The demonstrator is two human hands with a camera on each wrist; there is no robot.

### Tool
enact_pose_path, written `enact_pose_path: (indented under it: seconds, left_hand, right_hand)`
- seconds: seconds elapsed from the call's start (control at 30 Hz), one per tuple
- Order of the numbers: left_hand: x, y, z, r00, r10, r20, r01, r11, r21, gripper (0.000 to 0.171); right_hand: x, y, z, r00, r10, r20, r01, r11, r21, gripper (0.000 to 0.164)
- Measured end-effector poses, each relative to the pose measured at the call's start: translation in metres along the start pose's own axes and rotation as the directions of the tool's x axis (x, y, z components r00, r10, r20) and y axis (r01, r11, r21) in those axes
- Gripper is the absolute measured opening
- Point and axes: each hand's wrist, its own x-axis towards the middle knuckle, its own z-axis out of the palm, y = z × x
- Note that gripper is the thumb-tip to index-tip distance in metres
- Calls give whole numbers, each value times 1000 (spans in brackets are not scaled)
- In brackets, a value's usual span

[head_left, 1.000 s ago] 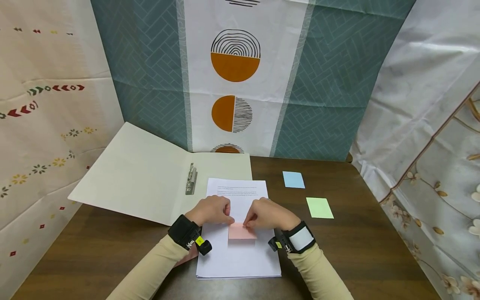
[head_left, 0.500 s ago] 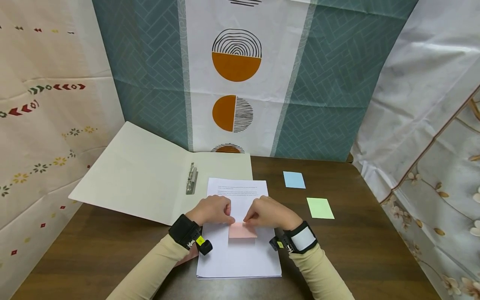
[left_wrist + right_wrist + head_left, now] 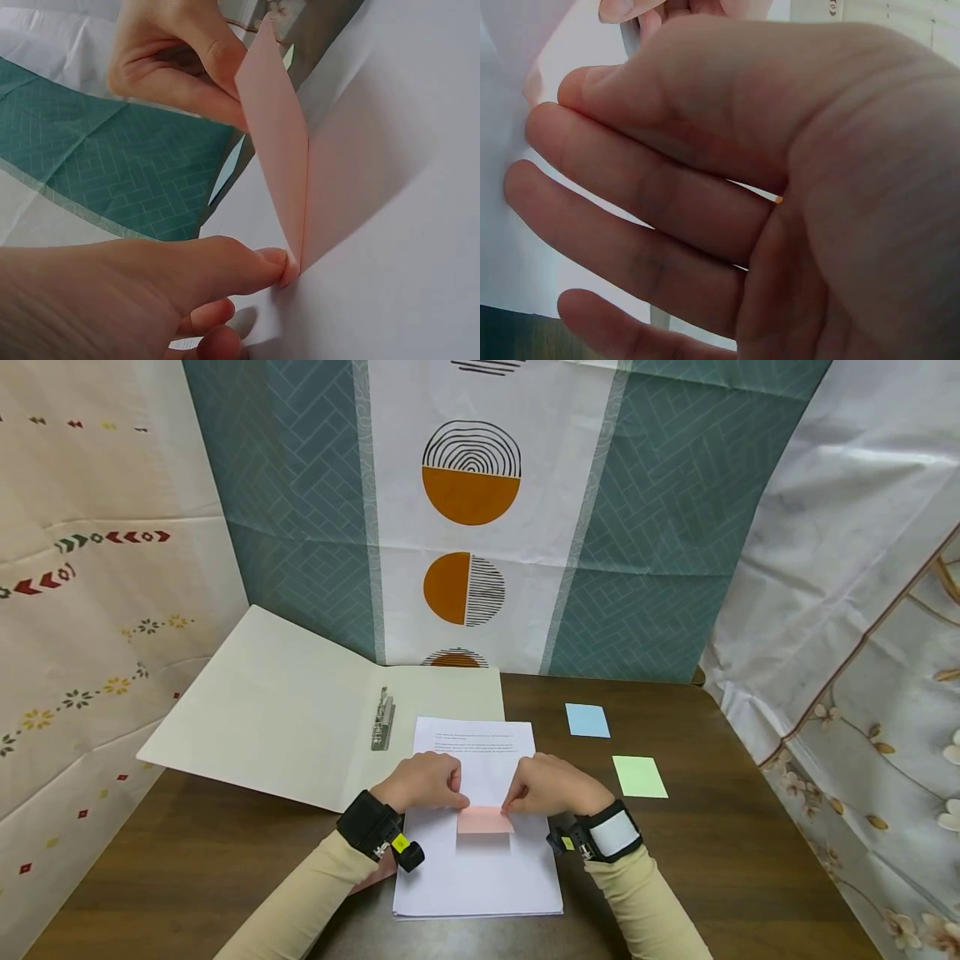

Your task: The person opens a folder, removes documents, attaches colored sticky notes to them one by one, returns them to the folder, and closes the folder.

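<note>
A pink sticky note (image 3: 484, 821) is over the stack of white paper (image 3: 480, 893), its near edge lifted and casting a shadow on the sheet. My left hand (image 3: 423, 779) pinches its upper left corner, with the thumb (image 3: 259, 270) on the note in the left wrist view. At the upper right corner, my right hand (image 3: 558, 783) pinches the note between thumb and forefinger. The right wrist view shows that thumb (image 3: 604, 82) against the forefinger, the other fingers loosely bent. Several lines of print run across the top of the sheet.
An open lever arch binder (image 3: 285, 718) with a metal clip (image 3: 382, 722) lies behind, partly under the paper. Blue (image 3: 587, 720) and green (image 3: 639, 776) sticky notes lie at the right. Something pink (image 3: 375, 875) shows beneath the left forearm. Patterned cloths hang around the table (image 3: 720, 843).
My right hand has slid to the right along the note's top edge, out to its corner. The left hand stays in place, and the note looks slightly more lifted.
</note>
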Motion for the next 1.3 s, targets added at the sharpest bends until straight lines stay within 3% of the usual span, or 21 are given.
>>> enact_pose_path:
  seconds: [0.13,0.23,0.43,0.67,0.87,1.0,1.13,1.3]
  left_hand:
    - [-3,4,-5,999,48,6,-48,999,-7,31]
    - [-2,3,-4,993,113,-30,-114,993,-21,24]
    - [6,5,8,978,199,-59,-203,976,-75,16]
    - [1,19,12,979,194,-62,-196,980,-35,21]
    - [2,6,11,986,159,-50,-159,987,2,29]
    - [-5,0,0,992,123,-27,-123,992,22,31]
    - [-8,-8,-6,988,154,-8,-154,987,45,28]
    - [-24,17,-32,988,136,74,-133,990,-41,22]
  right_hand:
    - [1,1,1,1000,-8,0,8,1000,-18,11]
    - [2,0,2,1000,-8,1,8,1000,-25,12]
    - [1,-3,0,1000,-19,4,20,999,-35,12]
    - [0,-6,0,1000,-2,-7,2,999,-36,7]
    - [-1,-9,3,998,51,-23,-52,999,-14,6]
    - [0,-9,3,997,72,-13,-72,997,-9,8]
    - [0,-10,3,996,86,-5,-86,996,-10,8]
    - [-1,-11,2,996,91,-10,-91,996,-16,7]
